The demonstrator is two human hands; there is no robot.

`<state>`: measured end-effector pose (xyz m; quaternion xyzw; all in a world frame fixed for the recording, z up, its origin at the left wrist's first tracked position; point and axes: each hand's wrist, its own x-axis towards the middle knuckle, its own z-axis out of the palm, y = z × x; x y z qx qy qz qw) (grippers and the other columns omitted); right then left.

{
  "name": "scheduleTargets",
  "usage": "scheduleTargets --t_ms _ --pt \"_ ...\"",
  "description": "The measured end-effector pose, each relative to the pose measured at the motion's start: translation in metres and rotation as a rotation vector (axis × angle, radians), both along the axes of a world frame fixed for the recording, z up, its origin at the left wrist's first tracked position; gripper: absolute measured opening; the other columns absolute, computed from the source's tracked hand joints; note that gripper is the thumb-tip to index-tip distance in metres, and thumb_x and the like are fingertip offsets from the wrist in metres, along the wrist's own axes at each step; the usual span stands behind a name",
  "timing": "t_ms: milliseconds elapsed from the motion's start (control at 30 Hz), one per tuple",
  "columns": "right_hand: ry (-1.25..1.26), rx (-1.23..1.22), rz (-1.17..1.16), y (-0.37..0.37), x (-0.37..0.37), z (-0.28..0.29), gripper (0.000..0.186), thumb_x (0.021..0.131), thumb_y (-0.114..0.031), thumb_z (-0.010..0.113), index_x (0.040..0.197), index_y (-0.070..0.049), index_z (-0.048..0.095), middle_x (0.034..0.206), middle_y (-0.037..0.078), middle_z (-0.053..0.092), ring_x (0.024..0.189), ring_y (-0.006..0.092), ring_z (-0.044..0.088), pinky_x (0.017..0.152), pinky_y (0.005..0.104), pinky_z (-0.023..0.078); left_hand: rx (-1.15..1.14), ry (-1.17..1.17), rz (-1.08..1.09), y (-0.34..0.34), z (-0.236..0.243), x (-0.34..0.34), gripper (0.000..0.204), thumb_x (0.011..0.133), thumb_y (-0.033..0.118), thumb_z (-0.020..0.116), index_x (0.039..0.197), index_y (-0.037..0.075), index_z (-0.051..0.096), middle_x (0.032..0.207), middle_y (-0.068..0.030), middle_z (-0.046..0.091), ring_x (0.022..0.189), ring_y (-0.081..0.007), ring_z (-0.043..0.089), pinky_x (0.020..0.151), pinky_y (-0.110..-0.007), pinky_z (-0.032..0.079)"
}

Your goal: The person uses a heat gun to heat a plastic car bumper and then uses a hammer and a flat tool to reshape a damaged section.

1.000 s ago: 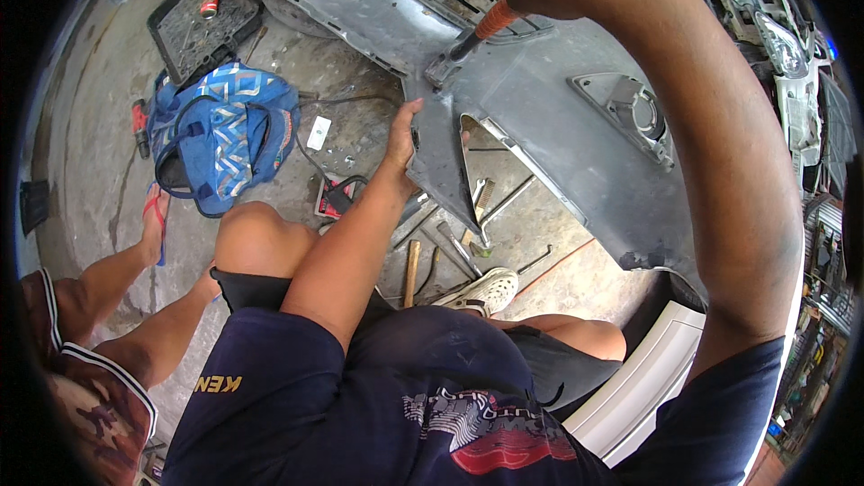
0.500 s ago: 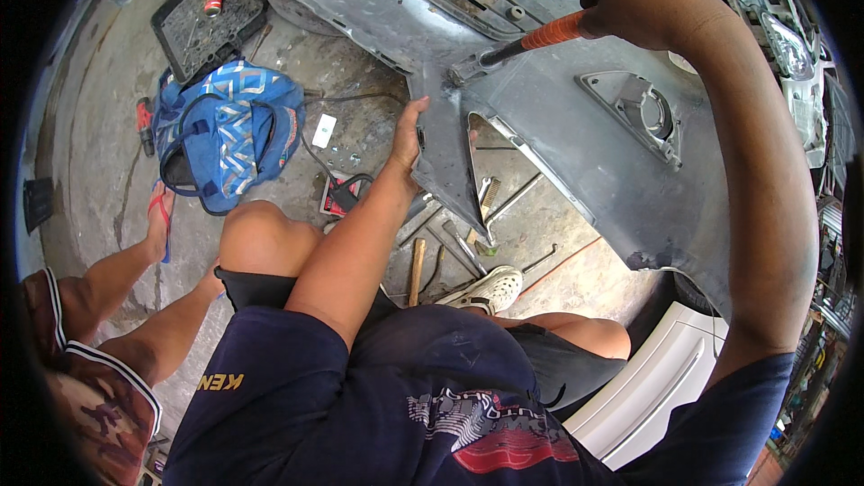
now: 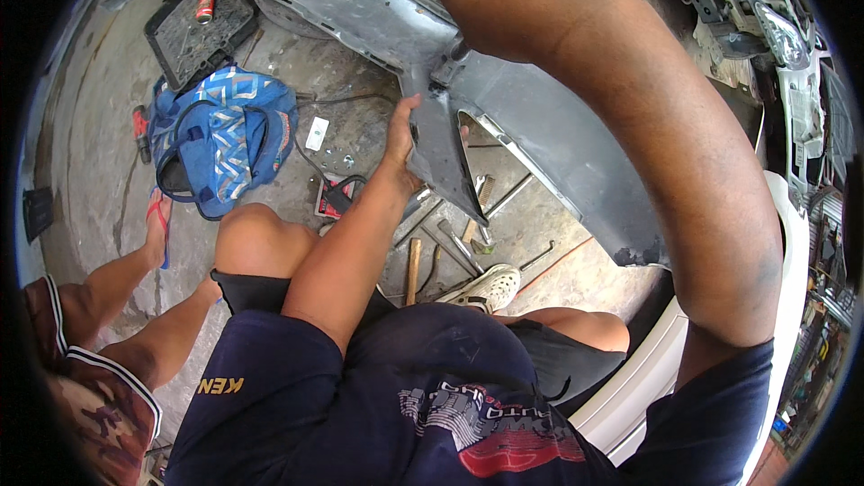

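Note:
My left hand (image 3: 402,139) is closed around the narrow pointed strip at the edge of a grey car bumper (image 3: 558,144). The thumb lies along the near side, and fingertips show through the opening beside the strip. My right hand (image 3: 477,9) is high over the bumper, its fingers hidden behind the wrist and forearm. Below it, the metal head of a hammer-like tool (image 3: 443,72) rests on or just above the bumper by the strip. The tool's orange handle is hidden now; the earlier picture shows it in my right fist.
A blue bag (image 3: 225,139), a black tray (image 3: 193,36) with a red can (image 3: 206,2), and a red-black tool (image 3: 141,133) lie left. Hand tools (image 3: 459,247) lie near my shoe (image 3: 495,290). Another person's legs (image 3: 117,306) are at left, a white panel (image 3: 630,387) at right.
My right arm has swung left and inward across the bumper, covering the tool's handle and the bumper's round lamp opening. The tool head has shifted slightly left. My left hand keeps its grip.

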<state>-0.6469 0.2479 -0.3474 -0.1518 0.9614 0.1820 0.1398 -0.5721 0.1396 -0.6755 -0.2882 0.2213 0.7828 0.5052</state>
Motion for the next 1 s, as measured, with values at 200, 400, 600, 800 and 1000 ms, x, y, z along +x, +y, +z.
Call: scheduleTargets --t_ms 200,400,600,800,1000 --pt "0.031 -0.045 0.048 -0.003 0.005 0.001 0.019 0.086 -0.011 0.067 0.093 -0.004 0.083 0.096 0.020 0.079 0.090 0.0347 0.079 0.078 0.0460 0.063 -0.019 -0.045 0.020 0.006 0.005 -0.002 0.068 0.093 0.057 0.058 0.131 0.002 0.055 0.111 -0.0210 0.064 0.094 -0.0391 0.073 0.078 -0.055 0.061" --pt "0.042 -0.003 -0.028 0.016 -0.003 -0.012 0.018 0.084 -0.014 0.069 0.092 -0.005 0.083 0.093 0.020 0.079 0.089 0.0349 0.079 0.079 0.0450 0.063 -0.146 -0.070 -0.030 0.011 0.005 -0.005 0.065 0.092 0.054 0.059 0.130 0.001 0.055 0.107 -0.0199 0.064 0.091 -0.0387 0.073 0.078 -0.055 0.061" --pt "0.086 -0.002 -0.081 0.026 0.010 -0.019 0.017 0.086 -0.014 0.067 0.088 -0.007 0.083 0.091 0.018 0.079 0.087 0.0342 0.079 0.077 0.0449 0.063 -0.141 -0.114 -0.026 0.009 0.006 -0.005 0.066 0.091 0.055 0.061 0.127 0.000 0.055 0.103 -0.0206 0.065 0.089 -0.0378 0.071 0.077 -0.055 0.059" --pt "0.094 0.047 -0.082 0.024 0.025 -0.018 0.018 0.086 -0.013 0.066 0.088 -0.008 0.083 0.090 0.017 0.079 0.085 0.0337 0.079 0.075 0.0455 0.063 -0.136 -0.106 -0.021 0.011 0.003 -0.005 0.067 0.091 0.058 0.061 0.125 0.001 0.056 0.104 -0.0216 0.065 0.093 -0.0387 0.070 0.079 -0.054 0.059" --pt "0.056 -0.093 -0.127 0.045 0.028 -0.021 0.018 0.087 -0.012 0.065 0.088 -0.007 0.082 0.091 0.018 0.079 0.086 0.0349 0.078 0.076 0.0466 0.063 -0.077 -0.077 0.036 0.008 0.019 0.000 0.070 0.092 0.066 0.059 0.121 0.003 0.061 0.103 -0.0204 0.067 0.092 -0.0398 0.071 0.080 -0.055 0.060"
